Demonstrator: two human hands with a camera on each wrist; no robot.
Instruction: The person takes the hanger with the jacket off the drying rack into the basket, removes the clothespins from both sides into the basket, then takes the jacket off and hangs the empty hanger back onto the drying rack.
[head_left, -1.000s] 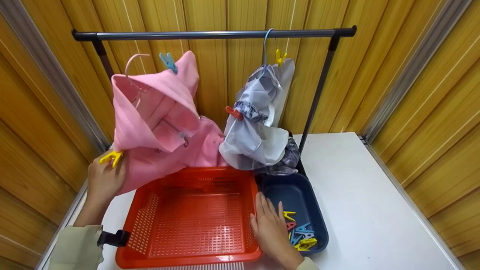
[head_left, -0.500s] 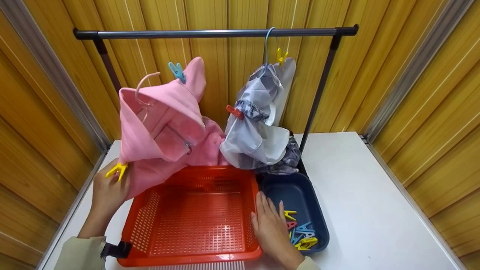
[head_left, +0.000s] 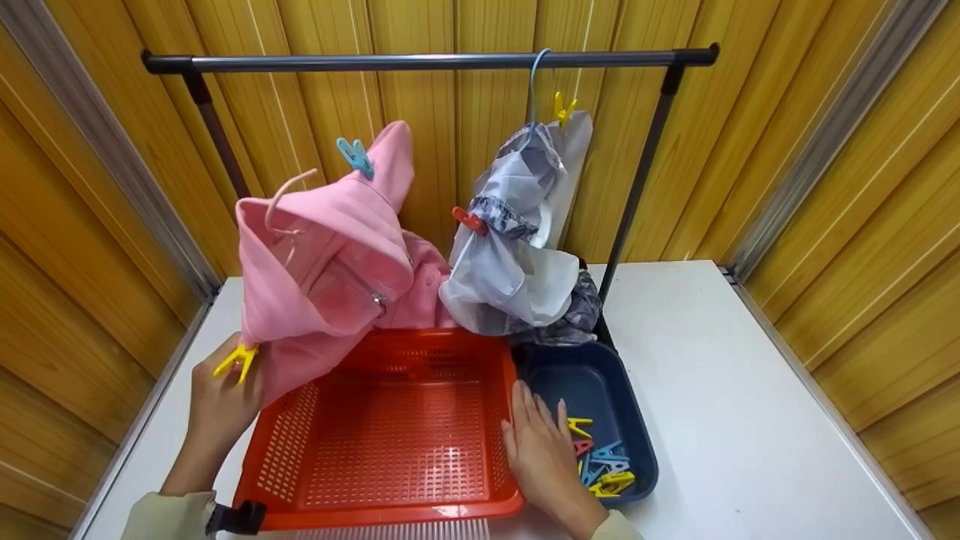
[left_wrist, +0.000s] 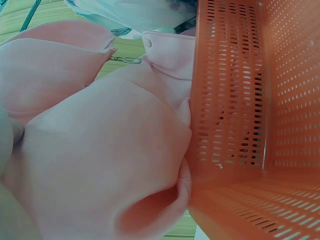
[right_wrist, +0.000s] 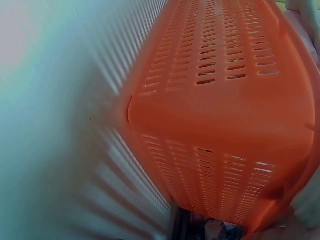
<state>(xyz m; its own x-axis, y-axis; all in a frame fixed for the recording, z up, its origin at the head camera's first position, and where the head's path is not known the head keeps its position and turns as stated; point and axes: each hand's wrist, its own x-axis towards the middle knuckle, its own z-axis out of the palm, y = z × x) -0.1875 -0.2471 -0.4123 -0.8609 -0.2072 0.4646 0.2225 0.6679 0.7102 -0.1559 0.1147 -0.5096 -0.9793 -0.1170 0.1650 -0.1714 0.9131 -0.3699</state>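
Observation:
My left hand grips the edge of a pink zip jacket, right at a yellow clothespin clipped there. Fabric hides most of those fingers. From the jacket's neck sticks the hook of a pink hanger, below the rail and apart from it. A blue clothespin is clipped higher on the jacket. In the left wrist view the pink cloth bulges beside the basket wall. My right hand lies with straight fingers along the right rim of a red perforated basket.
A grey-white garment hangs from the black rail on a blue hanger, with red and yellow clothespins on it. Right of the basket stands a dark blue tub holding several clothespins. Wood-patterned walls enclose the white table.
My left hand has come down and slightly right with the pink jacket, and its hanger hook has dropped further below the rail. The right hand stays on the basket rim.

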